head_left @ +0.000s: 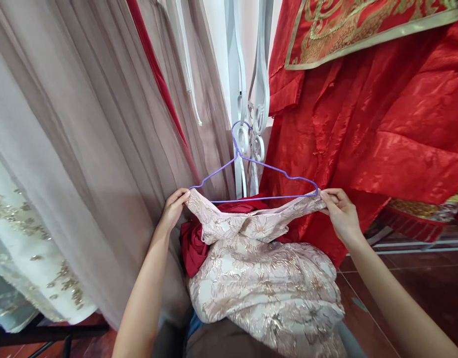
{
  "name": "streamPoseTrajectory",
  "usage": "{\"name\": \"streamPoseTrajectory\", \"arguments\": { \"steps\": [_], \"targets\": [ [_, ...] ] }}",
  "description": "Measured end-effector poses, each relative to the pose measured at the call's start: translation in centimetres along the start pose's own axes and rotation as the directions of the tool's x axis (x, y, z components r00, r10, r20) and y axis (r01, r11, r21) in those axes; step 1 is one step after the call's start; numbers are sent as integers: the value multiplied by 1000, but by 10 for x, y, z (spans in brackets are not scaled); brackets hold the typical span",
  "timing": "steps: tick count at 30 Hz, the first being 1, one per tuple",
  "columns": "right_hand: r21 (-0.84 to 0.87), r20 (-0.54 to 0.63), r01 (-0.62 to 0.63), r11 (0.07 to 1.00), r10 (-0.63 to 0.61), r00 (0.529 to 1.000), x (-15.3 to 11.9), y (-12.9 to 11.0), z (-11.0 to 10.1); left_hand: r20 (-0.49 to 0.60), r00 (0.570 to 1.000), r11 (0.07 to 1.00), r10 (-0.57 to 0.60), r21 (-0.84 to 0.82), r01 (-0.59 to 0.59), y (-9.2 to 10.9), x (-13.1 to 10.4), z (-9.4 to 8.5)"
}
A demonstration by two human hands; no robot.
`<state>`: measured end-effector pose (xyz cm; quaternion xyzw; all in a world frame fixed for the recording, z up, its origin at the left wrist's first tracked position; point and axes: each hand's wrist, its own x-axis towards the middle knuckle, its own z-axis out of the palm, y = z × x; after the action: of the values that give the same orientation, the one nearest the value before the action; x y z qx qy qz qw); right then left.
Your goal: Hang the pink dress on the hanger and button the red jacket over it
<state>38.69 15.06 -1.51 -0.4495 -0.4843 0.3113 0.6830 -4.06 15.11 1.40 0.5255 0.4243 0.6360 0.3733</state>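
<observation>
A pale pink and gold brocade dress point(264, 278) lies spread below me, its neckline pulled wide. My left hand point(176, 204) pinches the left shoulder strap of the dress. The right strap is pinched in my right hand point(339, 211). Between the straps stretches a purple wire hanger point(264, 163), its ends at the two straps by my fingers and its hook pointing away from me. Dark red fabric point(193, 248) is bunched behind and beside the dress.
Greyish-pink curtain-like fabric point(87, 149) hangs on the left, beside a white garment with gold decoration point(61, 268). Red garments with gold trim point(363, 109) hang on the right. A white scrolled metal frame point(264, 99) stands behind the hanger. Reddish floor tiles point(396, 298) show at lower right.
</observation>
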Motion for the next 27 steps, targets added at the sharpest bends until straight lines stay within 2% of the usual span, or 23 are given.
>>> {"name": "streamPoseTrajectory", "arguments": {
  "steps": [6, 12, 20, 27],
  "targets": [
    [38, -49, -7, 999, 9, 999, 1, 6, -3, -29, 999, 1000, 24, -2, -25, 3, 3, -2],
    [-7, -32, 26, 1000, -26, 999, 0, 8, -5, -27, 999, 999, 26, 20, -25, 2, 2, -3],
    [-5, -38, 18, 1000, -18, 999, 3, -2, 2, -42, 997, 998, 59, 20, -58, 4, 3, -5],
    [9, -30, 26, 1000, -26, 999, -3, 3, -5, -48, 997, 997, 64, 38, -62, 3, 2, -6]
  ]
}}
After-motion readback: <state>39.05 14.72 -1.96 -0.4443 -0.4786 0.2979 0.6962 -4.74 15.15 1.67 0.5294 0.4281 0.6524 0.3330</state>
